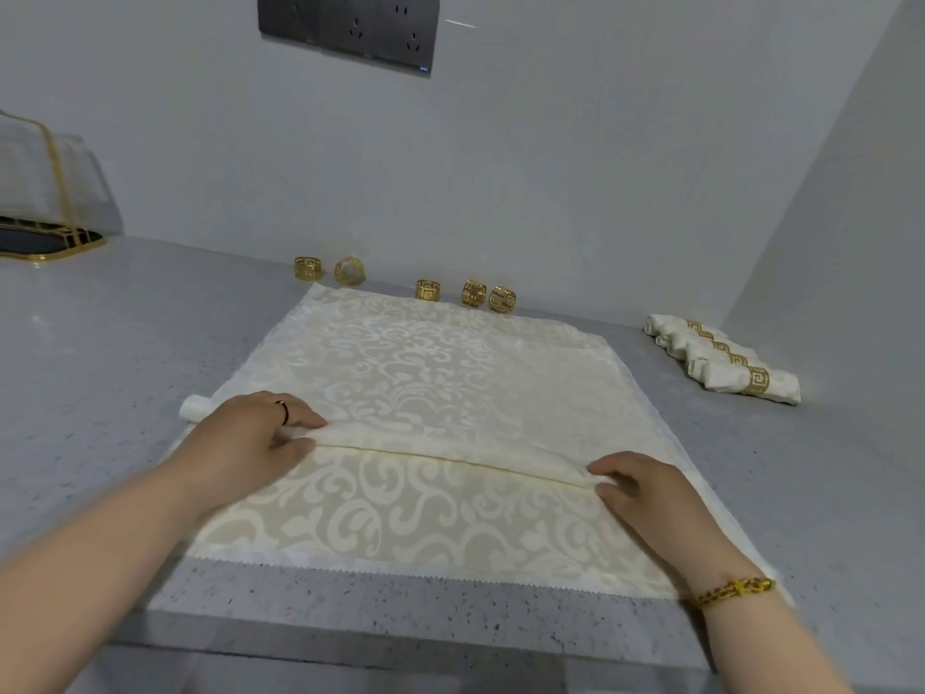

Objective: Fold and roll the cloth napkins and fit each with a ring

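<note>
On damask napkin [450, 373], at its rolled fold | left grip [250, 433] narrow, pinching fold | right grip [645, 493] narrow, pinching fold

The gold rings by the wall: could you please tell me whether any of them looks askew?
Yes, one. The second ring from the left is tipped over, its opening facing the camera, while the leftmost ring beside it stands upright. Nothing looks damaged.
</note>
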